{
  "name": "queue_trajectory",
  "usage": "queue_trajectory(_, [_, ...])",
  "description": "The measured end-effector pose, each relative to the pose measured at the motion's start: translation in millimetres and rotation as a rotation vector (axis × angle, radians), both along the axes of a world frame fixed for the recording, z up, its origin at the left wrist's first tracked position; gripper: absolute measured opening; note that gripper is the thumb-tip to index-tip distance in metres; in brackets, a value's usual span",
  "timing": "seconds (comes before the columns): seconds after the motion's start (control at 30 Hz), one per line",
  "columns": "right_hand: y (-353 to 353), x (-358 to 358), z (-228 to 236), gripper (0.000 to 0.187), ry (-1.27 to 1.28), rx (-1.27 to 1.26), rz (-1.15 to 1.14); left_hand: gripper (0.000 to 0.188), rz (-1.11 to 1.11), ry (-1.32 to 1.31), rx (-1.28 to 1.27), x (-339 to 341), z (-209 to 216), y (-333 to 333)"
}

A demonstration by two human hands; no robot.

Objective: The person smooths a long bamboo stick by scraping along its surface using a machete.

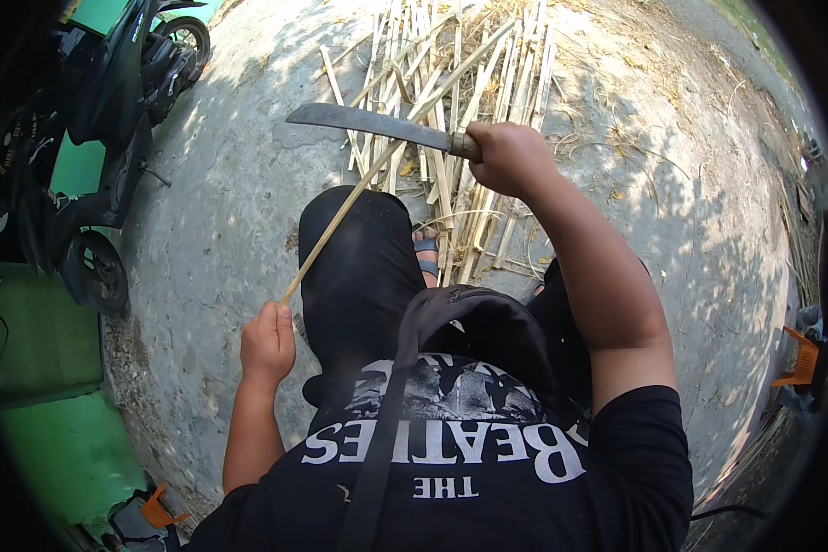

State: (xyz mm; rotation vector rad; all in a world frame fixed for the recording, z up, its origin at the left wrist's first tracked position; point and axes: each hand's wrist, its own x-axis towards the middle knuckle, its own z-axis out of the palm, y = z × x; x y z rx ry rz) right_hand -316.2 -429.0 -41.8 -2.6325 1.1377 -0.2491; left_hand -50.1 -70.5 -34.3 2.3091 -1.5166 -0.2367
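Note:
My left hand [267, 342] grips the near end of a long thin bamboo strip [391, 147] that slants up and away to the right, over my left knee. My right hand [508, 156] holds the handle of a large curved knife [368, 121]; its grey blade points left and lies across the strip near its middle. I am seated, in black trousers and a black shirt with a strap across the chest.
A pile of split bamboo strips [460, 83] lies on the concrete ground ahead of my feet. Two parked scooters [110, 101] stand at the left by a green floor [55, 340]. An orange object [800, 361] sits at the right edge.

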Motion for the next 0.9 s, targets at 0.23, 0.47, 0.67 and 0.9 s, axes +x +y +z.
queue_trajectory(0.23, [17.3, 12.5, -15.3, 0.007, -0.033, -0.147, 0.339, 0.028, -0.017, -0.049, -0.003, 11.6, -2.5, 13.7])
queue_trajectory(0.47, [-15.9, -17.4, -16.6, 0.010, -0.006, -0.070, 0.009, 0.024, 0.044, -0.095, 0.017, 26.0, 1.6, 33.8])
queue_trajectory(0.67, [26.2, 16.7, -6.3, 0.009, 0.011, -0.119, 0.294, 0.024, 0.046, -0.120, 0.014, 12.4, 2.3, 17.5])
queue_trajectory(0.9, [-39.4, -30.6, -22.2, 0.011, -0.002, 0.051, -0.150, 0.025, 0.031, -0.154, 0.045, 9.7, 7.4, 17.9])
